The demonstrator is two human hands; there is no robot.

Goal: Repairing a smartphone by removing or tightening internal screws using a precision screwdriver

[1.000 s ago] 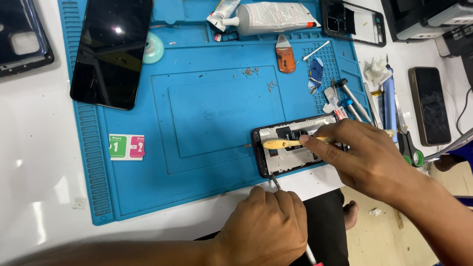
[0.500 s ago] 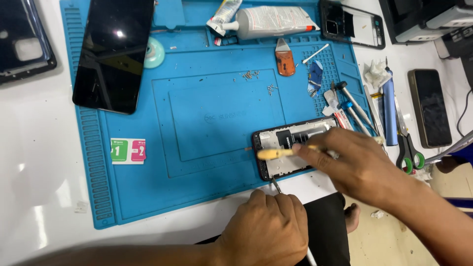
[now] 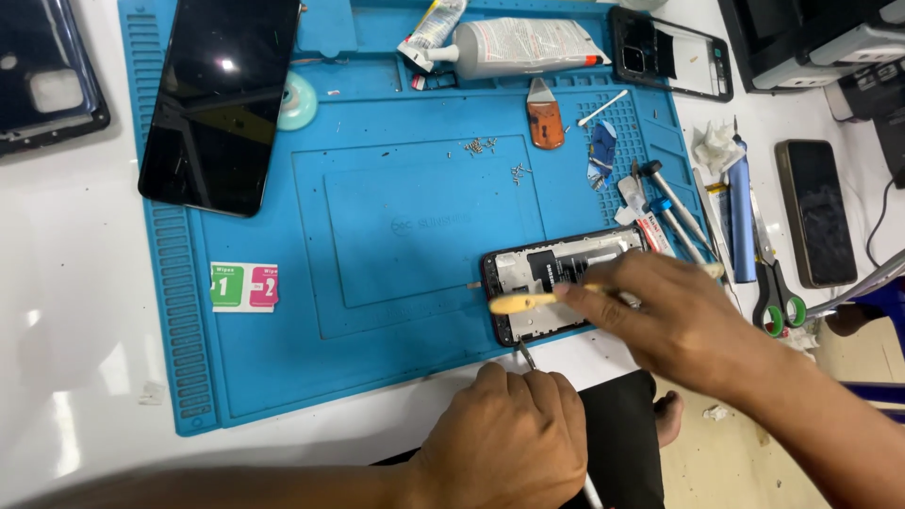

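An opened phone frame [image 3: 556,278] with its insides showing lies on the blue work mat [image 3: 396,236] near the front edge. My right hand [image 3: 679,320] rests over the frame's right part and holds a yellow pry tool [image 3: 523,302], whose flat tip lies across the frame. My left hand [image 3: 509,443] is at the table's front edge, fingers closed on thin metal tweezers [image 3: 525,353] whose tips touch the frame's lower edge.
A black phone screen [image 3: 222,99] lies at the mat's back left. Small screws [image 3: 481,146], a glue tube [image 3: 523,45], an orange pick [image 3: 545,123], screwdrivers [image 3: 674,203], scissors [image 3: 773,283], another phone [image 3: 815,212] and a wipe packet [image 3: 243,286] lie about.
My right hand and the yellow tool have shifted slightly left over the phone frame. My left hand stays at the front edge. The view has drifted a little.
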